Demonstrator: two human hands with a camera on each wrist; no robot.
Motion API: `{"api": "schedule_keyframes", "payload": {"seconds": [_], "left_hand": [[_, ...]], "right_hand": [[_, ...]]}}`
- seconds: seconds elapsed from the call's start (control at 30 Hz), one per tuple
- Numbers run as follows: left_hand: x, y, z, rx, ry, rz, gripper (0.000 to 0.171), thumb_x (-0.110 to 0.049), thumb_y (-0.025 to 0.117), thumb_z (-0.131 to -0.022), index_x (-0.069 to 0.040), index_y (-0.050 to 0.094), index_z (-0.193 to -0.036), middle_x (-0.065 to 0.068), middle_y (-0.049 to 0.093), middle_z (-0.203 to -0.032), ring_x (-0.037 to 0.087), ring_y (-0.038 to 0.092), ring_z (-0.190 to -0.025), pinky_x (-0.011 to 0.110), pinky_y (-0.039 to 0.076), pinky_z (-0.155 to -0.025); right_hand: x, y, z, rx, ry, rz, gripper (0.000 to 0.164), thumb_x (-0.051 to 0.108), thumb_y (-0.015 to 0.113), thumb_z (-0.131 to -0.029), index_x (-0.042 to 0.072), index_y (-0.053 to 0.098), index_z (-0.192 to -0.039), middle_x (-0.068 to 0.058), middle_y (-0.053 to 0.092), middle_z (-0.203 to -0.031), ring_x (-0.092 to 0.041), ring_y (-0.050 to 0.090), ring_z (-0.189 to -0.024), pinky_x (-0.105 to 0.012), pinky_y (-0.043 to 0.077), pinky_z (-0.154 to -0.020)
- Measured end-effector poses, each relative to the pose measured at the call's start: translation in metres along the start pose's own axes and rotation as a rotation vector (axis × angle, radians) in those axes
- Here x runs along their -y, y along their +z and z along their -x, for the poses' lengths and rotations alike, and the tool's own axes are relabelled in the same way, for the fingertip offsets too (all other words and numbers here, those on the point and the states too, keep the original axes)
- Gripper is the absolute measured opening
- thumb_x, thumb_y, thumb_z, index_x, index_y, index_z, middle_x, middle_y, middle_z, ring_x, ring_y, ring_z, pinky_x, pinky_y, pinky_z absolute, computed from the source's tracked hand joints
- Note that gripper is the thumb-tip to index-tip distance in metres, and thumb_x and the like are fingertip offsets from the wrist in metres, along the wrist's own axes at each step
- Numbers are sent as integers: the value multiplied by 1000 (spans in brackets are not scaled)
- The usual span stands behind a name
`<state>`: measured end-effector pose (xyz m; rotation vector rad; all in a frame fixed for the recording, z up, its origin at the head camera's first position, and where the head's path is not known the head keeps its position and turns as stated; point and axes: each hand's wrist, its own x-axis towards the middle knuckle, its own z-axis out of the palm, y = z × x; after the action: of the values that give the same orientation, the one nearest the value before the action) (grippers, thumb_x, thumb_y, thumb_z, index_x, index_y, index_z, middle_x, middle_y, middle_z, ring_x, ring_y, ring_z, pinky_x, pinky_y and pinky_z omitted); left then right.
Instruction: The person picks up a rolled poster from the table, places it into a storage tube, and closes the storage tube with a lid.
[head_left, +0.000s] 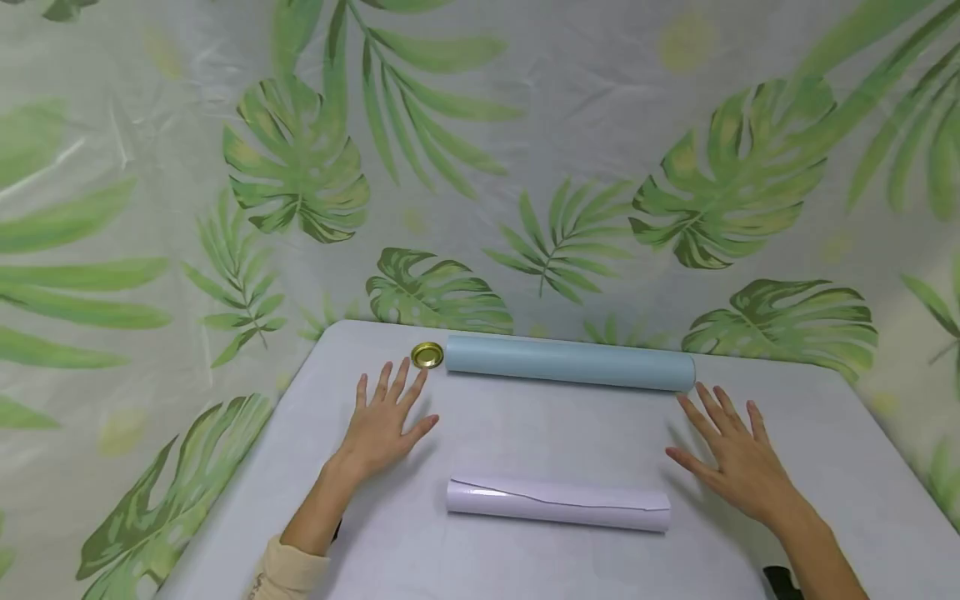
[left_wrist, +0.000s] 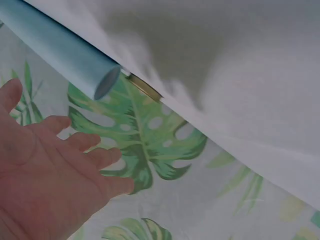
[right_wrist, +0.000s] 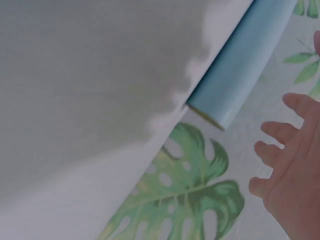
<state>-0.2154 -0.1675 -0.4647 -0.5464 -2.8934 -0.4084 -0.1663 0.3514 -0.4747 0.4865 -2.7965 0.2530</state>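
A light blue tube (head_left: 570, 363) lies lengthwise along the back of the white table. Just left of its end sits a round gold lid (head_left: 427, 355). Nearer the front, a rolled white-lilac sheet (head_left: 558, 503) rests with its loose edge showing along the top. My left hand (head_left: 378, 433) is spread over the table, fingertips close to the lid, holding nothing. On the other side my right hand (head_left: 738, 467) is likewise spread and holds nothing, its fingertips by the tube's right end. Both wrist views show the palms with fingers apart, and the tube (left_wrist: 65, 47) beyond the left one.
The white table (head_left: 555, 425) has rounded back corners. Behind and beside it hangs a pale curtain (head_left: 585, 167) printed with green leaves. Shadows of the hands fall on the tabletop.
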Motion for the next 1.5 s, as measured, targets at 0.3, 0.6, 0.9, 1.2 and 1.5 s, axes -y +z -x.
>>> {"api": "schedule_keyframes", "payload": {"seconds": [0.3,0.6,0.9,1.2,1.5], "left_hand": [[-36,1,7,70,116,-15,78,-58,50,-103,-19,25,-166,14,16,-173,42,14,-161,72,9,-124],[-64,7,11,132,239,61,78,-59,48,-103,-22,23,-167,8,14,-175,38,13,-162,70,8,-125],[-88,19,20,156,361,41,79,-63,47,-103,-25,22,-167,9,19,-174,39,19,-160,69,14,-125],[-101,24,27,158,419,-25,81,-66,46,-102,-26,20,-167,7,23,-173,36,25,-159,66,20,-125],[-113,35,36,135,482,-103,82,-65,48,-102,-27,18,-167,8,30,-171,36,35,-155,64,29,-122]], "right_hand": [[17,5,-29,26,-69,-26,85,53,63,-99,15,26,-165,-16,15,-174,-29,0,-164,-53,-16,-128],[21,16,-55,28,-141,-9,84,53,64,-98,12,31,-163,-17,15,-174,-35,10,-163,-56,-11,-129],[24,19,-77,51,-144,-26,85,53,64,-99,13,28,-165,-19,15,-173,-39,15,-161,-64,-3,-128],[21,31,-98,78,-135,-59,85,53,64,-98,14,27,-165,-24,16,-172,-44,16,-159,-67,0,-126],[22,45,-118,103,-128,-28,86,54,66,-97,13,31,-163,-26,19,-170,-49,18,-156,-74,7,-122]]}}
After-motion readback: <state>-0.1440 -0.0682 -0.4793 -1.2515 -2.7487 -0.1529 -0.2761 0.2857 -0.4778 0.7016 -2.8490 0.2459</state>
